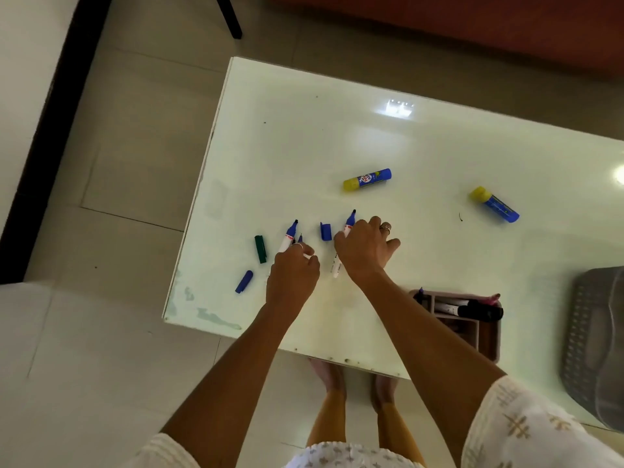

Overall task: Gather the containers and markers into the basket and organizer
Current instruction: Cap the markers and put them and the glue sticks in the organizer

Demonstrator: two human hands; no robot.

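Observation:
On the pale glass table (337, 136), my left hand (292, 275) is closed around two uncapped blue-tipped markers (289, 236). My right hand (364, 249) grips another uncapped blue marker (341, 244) that still lies along the table. A loose blue cap (325, 231) lies between the hands. Left of my left hand lie a green cap (260, 248) and a second blue cap (244, 281). Two blue-and-yellow glue-stick containers lie further back, one (367, 179) at the middle and the other (494, 204) to the right. The brown organizer (486, 346) holds markers (467, 310). The grey basket (594, 346) sits at the right edge.
The table's left and near edges drop to a tiled floor. My bare feet (354, 380) show under the near edge. A dark furniture leg (231, 18) and a reddish sofa (472, 25) lie beyond the table.

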